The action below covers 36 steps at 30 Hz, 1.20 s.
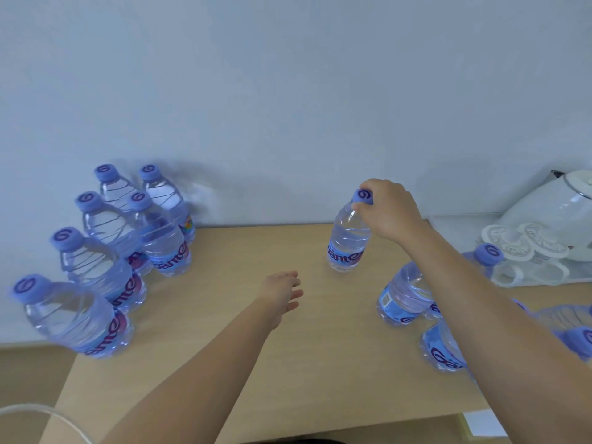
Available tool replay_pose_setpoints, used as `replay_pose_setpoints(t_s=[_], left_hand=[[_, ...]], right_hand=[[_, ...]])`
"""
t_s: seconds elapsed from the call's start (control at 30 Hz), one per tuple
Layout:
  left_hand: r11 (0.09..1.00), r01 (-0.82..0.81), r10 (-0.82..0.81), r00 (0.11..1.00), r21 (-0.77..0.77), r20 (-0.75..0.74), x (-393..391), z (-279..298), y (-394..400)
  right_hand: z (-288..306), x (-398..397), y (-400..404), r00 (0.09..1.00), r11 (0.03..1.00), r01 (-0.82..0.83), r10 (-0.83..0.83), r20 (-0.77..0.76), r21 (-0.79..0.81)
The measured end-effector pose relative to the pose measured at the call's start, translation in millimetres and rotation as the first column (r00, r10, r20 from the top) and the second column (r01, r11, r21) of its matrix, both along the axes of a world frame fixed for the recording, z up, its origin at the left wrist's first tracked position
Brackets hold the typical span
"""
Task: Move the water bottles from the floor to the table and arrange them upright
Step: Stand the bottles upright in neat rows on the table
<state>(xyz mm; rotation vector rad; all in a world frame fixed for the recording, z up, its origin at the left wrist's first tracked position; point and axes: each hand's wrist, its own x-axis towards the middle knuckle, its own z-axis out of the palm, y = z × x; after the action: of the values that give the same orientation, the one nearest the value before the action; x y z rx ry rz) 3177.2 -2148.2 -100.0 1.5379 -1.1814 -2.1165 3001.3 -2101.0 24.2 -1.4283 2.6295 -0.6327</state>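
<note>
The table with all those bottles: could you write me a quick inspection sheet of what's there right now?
Surface: light wooden table, set against a pale wall.
Job's things: six capped water bottles upright at left; one bottle upright mid-table; more bottles at right, part hidden by the arm.
Clutter: white kettle and white coasters at far right.
Hands: right hand grips the middle bottle's cap; left hand open above the table, holding nothing.
Cables: white cable at bottom left.
Surroundings: nothing seen beyond the wall.
</note>
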Motion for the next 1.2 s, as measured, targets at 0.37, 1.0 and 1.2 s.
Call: replay_pose_setpoints(t_s=[0.37,1.0,1.2], left_hand=[[0.982,-0.181,0.181,0.983,0.044,0.008,120,2,-29],[0.941,-0.333,0.335,0.942,0.054,-0.026,213,1,-38],[0.955,-0.289,0.292,0.956,0.061,-0.034,211,-5,-39]], right_hand=[[10,138,-57,0.91,0.915,-0.4,0.404,0.096,-0.058],[-3,258,-117,0.756,0.756,-0.654,0.652,0.057,0.023],[-11,263,-124,0.752,0.753,-0.657,0.652,0.098,0.039]])
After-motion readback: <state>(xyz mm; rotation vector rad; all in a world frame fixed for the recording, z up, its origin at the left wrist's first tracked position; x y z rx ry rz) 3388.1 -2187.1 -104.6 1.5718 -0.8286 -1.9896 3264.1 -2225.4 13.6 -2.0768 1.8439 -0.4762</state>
